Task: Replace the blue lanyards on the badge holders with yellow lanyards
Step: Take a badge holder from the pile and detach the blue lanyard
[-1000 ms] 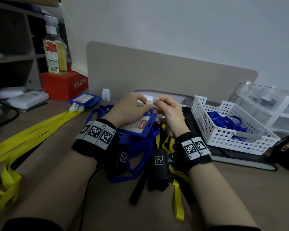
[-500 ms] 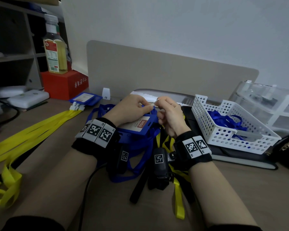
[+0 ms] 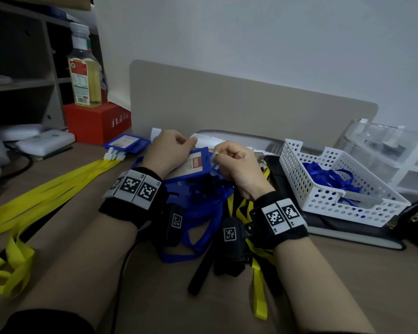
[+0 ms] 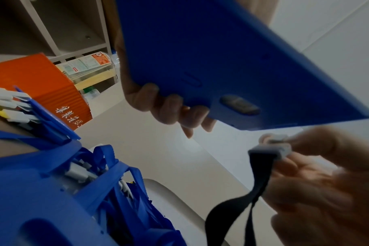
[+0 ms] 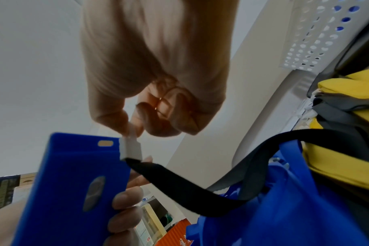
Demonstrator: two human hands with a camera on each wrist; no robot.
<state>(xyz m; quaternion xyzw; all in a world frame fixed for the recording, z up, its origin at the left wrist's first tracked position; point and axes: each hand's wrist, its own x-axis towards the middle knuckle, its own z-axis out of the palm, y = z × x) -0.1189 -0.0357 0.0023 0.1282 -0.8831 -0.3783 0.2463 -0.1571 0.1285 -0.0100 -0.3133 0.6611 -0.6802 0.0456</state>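
- badge holder (image 3: 193,165), the blue one, was held up over the blue lanyards (image 3: 203,208) piled on the table (image 3: 348,285), left hand (image 3: 169,150) grip curled round its edge
- right hand (image 3: 237,165) grip pinched a white clip (image 5: 130,148) with a dark strap (image 5: 200,188) hanging off, right by the holder's top slot
- yellow lanyards (image 3: 46,189) lay off to the left

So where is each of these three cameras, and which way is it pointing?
Head: worn on the head, looking forward and down at the desk; shows both forearms, the left hand holding the badge holder and the right hand.
Left wrist: under the left wrist, looking up along the fingers at the badge holder's back; the right hand pinches a grey clip.
Right wrist: under the right wrist, looking up along the right hand at the clip.
Shared: both wrist views show the holder, the clip and its dark strap.
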